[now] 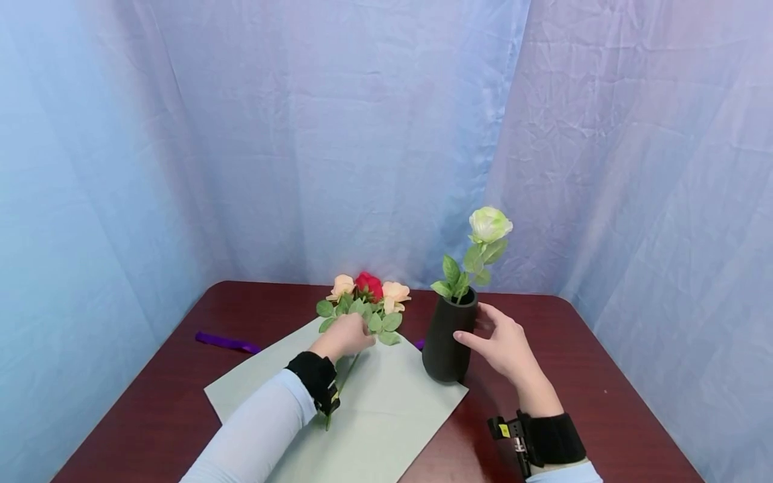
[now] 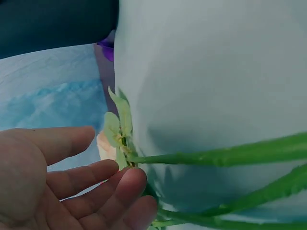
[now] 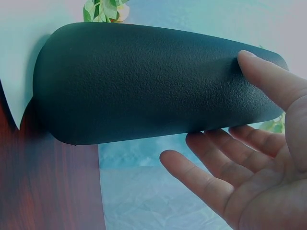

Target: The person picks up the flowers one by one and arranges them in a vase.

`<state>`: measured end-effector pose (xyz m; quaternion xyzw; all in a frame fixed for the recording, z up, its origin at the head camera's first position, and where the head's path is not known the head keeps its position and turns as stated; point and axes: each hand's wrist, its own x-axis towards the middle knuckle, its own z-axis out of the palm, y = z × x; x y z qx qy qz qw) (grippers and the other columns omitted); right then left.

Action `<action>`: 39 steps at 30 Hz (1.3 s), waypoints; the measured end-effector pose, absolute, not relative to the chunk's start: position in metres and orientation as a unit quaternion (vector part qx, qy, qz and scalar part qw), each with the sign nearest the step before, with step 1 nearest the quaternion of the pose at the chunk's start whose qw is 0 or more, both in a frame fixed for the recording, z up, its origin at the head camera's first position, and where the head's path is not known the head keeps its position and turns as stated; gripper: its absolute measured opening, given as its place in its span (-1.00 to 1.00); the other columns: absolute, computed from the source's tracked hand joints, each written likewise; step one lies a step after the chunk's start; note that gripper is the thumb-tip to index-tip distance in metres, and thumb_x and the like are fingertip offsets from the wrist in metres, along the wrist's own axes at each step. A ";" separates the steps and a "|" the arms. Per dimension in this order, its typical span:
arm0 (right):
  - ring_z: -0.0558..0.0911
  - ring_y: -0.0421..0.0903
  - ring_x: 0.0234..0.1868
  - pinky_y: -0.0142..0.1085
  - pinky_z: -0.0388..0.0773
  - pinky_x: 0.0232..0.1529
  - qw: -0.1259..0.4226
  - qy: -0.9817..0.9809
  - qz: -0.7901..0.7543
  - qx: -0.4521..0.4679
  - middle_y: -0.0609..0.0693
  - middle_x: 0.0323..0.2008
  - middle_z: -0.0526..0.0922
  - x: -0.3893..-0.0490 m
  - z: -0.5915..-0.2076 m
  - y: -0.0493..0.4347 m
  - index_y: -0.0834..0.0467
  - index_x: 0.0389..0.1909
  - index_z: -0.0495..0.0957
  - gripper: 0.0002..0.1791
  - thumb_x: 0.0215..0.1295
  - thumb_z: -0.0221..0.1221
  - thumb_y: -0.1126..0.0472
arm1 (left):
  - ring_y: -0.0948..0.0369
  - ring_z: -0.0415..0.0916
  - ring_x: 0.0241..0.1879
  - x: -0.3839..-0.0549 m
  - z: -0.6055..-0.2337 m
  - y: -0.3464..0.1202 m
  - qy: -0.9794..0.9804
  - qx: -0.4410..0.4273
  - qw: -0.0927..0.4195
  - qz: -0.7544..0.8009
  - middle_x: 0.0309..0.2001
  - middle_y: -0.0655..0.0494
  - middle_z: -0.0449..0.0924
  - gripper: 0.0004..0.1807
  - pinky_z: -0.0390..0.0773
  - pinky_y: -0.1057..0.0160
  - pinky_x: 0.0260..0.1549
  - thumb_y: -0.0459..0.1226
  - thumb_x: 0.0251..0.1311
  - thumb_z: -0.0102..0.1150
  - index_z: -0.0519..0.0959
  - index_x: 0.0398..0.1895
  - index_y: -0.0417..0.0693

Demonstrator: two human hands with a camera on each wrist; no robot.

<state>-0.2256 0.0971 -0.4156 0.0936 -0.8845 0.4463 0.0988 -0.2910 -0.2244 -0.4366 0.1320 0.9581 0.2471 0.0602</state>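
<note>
A dark, textured vase (image 1: 445, 345) stands at the right corner of the pale green wrapping paper (image 1: 386, 402). One white-green rose (image 1: 490, 225) rises from its mouth. My right hand (image 1: 504, 345) holds the vase from the right, thumb on the near face and fingertips at the far side; the little finger is apart from it. On the paper lie a red rose (image 1: 369, 286) and two peach roses (image 1: 396, 294) with green stems (image 2: 230, 154). My left hand (image 1: 347, 337) is over their leaves, thumb and fingers apart, fingertips close to the stems.
A purple ribbon (image 1: 226, 343) lies on the dark red wooden table (image 1: 145, 396), left of the paper, and another bit of purple shows beside the vase. Light blue cloth (image 1: 332, 134) hangs behind the table and at both sides.
</note>
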 end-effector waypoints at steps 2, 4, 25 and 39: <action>0.58 0.17 0.22 0.07 0.62 0.02 0.099 -0.885 0.445 0.093 0.19 0.26 0.55 -0.225 -0.417 0.098 0.12 0.46 0.33 -0.13 0.22 0.44 -0.10 | 0.29 -0.04 -0.76 -0.291 -0.441 -0.222 0.959 0.132 0.061 0.243 -0.77 0.28 -0.08 -0.41 0.06 0.29 -0.70 -0.25 0.28 0.25 0.15 -0.84 0.07; 0.58 0.16 0.22 0.06 0.62 0.03 0.099 -0.885 0.446 0.095 0.18 0.26 0.55 -0.224 -0.418 0.098 0.12 0.46 0.33 -0.14 0.22 0.44 -0.09 | 0.29 -0.04 -0.77 -0.292 -0.444 -0.220 0.962 0.133 0.058 0.233 -0.77 0.29 -0.10 -0.41 0.07 0.30 -0.71 -0.25 0.27 0.25 0.14 -0.84 0.08; 0.61 0.15 0.19 0.04 0.63 0.03 0.106 -0.877 0.459 0.096 0.17 0.24 0.57 -0.225 -0.421 0.099 0.11 0.45 0.36 -0.15 0.20 0.45 -0.09 | 0.09 0.46 -0.46 -0.302 -0.450 -0.204 0.983 0.064 0.069 0.161 -0.41 0.04 0.53 -0.77 0.47 0.12 -0.46 -0.29 0.40 0.08 0.58 -0.45 -0.07; 0.60 0.14 0.20 0.04 0.62 0.04 0.105 -0.875 0.462 0.099 0.17 0.25 0.57 -0.225 -0.420 0.096 0.11 0.45 0.35 -0.15 0.19 0.46 -0.06 | 0.08 0.44 -0.45 -0.305 -0.444 -0.206 0.980 0.078 0.077 0.166 -0.36 -0.01 0.55 -0.82 0.45 0.16 -0.45 -0.37 0.34 0.10 0.57 -0.45 -0.15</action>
